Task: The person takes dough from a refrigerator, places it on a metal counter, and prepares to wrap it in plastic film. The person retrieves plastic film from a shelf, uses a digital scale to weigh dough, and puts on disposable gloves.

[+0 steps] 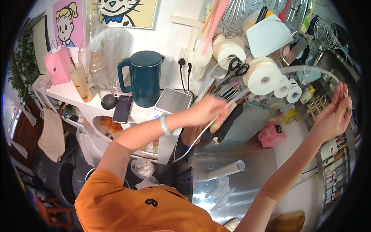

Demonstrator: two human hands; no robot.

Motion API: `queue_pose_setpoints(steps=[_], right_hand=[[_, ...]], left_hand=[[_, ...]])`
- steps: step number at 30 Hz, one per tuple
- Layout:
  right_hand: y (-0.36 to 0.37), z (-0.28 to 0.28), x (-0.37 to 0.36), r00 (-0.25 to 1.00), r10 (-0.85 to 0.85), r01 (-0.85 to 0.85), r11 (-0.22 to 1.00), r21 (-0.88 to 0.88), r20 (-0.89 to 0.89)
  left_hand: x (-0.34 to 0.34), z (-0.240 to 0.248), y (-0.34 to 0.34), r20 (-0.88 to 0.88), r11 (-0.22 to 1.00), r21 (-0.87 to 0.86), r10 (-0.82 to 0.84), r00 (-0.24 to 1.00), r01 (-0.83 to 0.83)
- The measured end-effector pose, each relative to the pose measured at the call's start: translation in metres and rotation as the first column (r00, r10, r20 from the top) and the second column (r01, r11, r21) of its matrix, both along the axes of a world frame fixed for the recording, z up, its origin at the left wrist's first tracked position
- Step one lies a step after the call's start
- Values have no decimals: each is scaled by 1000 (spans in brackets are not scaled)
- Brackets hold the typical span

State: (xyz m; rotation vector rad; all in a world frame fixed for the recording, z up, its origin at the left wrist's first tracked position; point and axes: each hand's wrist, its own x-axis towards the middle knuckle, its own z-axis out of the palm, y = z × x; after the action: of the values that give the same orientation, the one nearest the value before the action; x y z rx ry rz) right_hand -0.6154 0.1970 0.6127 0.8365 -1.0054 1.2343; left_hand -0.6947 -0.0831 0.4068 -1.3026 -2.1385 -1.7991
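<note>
A translucent whitish strip [309, 68], blurred in places, arcs in front of the hanging rolls between my two hands. My left hand [210, 110] is raised at the middle, its fingers closed around one end of the strip and smeared a little by motion. Far to the right, my right hand [334, 114] is lifted, fingers pressed together at the strip's other end. Behind the strip hang several white rolls [264, 79] of ribbon or film, large and small. Black-handled scissors [237, 67] hang between the rolls, near my left hand.
A blue kettle [145, 79], a silver scale [173, 101] and a phone [123, 109] rest on the white shelf at left. Whisks [232, 17] and other tools hang at the back. A white tube [226, 169] lies on the metal table, near a pink box [271, 134].
</note>
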Motion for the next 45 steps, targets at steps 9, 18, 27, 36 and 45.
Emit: queue_pose_setpoints(steps=[9, 18, 27, 36, 45], right_hand=[[4, -9, -89, 926, -329, 304, 941, 151, 185], [3, -149, -114, 658, -673, 300, 645, 703, 336], [-1, -150, -80, 502, -796, 287, 523, 803, 339], [-44, -110, -81, 598, -767, 482, 576, 660, 232], [-30, 73, -145, 164, -774, 929, -87, 359, -611]], left_hand=[[-99, 177, 50, -189, 829, 432, 468, 863, -355], [-149, 137, 55, -522, 750, 286, 644, 559, -596], [-140, 107, 45, -592, 829, 259, 542, 596, -496], [-115, 106, 67, -435, 812, 177, 572, 695, -557], [-126, 130, 88, -438, 770, 427, 635, 636, -475]])
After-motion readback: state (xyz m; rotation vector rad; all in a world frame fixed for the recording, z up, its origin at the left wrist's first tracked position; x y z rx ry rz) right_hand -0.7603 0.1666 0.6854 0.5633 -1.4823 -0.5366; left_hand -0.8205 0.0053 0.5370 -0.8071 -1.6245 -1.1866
